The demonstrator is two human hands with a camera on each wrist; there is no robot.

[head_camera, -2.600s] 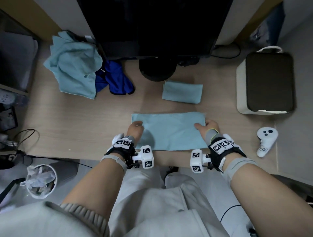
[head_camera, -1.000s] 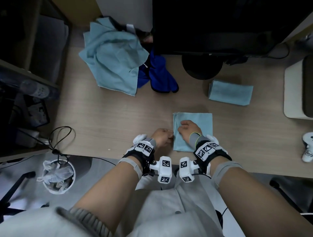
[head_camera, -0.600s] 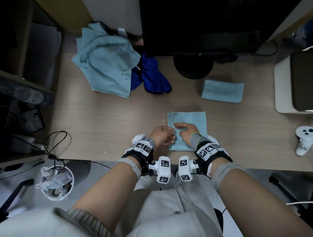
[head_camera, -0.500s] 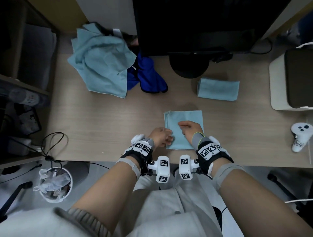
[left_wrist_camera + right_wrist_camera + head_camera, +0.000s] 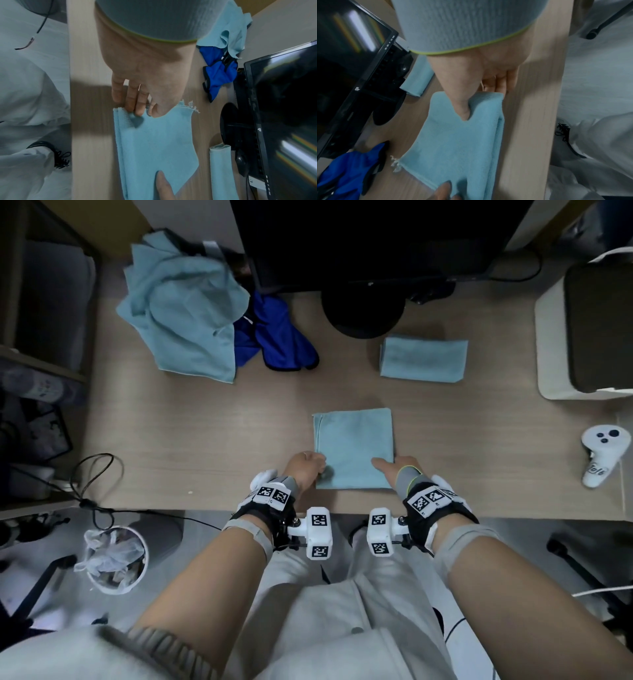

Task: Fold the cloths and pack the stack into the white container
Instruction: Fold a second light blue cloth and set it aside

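Observation:
A light-blue cloth point(image 5: 352, 446) point(image 5: 154, 142) point(image 5: 453, 148), folded to a near square, lies flat near the desk's front edge. My left hand point(image 5: 313, 470) point(image 5: 144, 111) pinches its near-left corner, thumb on top and fingers at the edge. At the near-right corner my right hand point(image 5: 385, 467) point(image 5: 467, 105) pinches too, with the thumb on top and the fingers tucked below. Behind it lies another folded light-blue cloth point(image 5: 424, 358) point(image 5: 223, 169) point(image 5: 418, 79). The white container point(image 5: 548, 344) with a dark inside stands at the far right.
A heap of unfolded light-blue cloths point(image 5: 185, 313) and a dark-blue cloth point(image 5: 274, 337) lie at the back left. The monitor's round black foot point(image 5: 363, 313) stands at the back middle. A white controller point(image 5: 603, 453) lies right of the cloth. A waste bin point(image 5: 116, 559) stands on the floor.
The wide cloth has been folded in half to a square. My right hand has slid from the cloth's top to its near-right corner; my left hand stays at the near-left corner.

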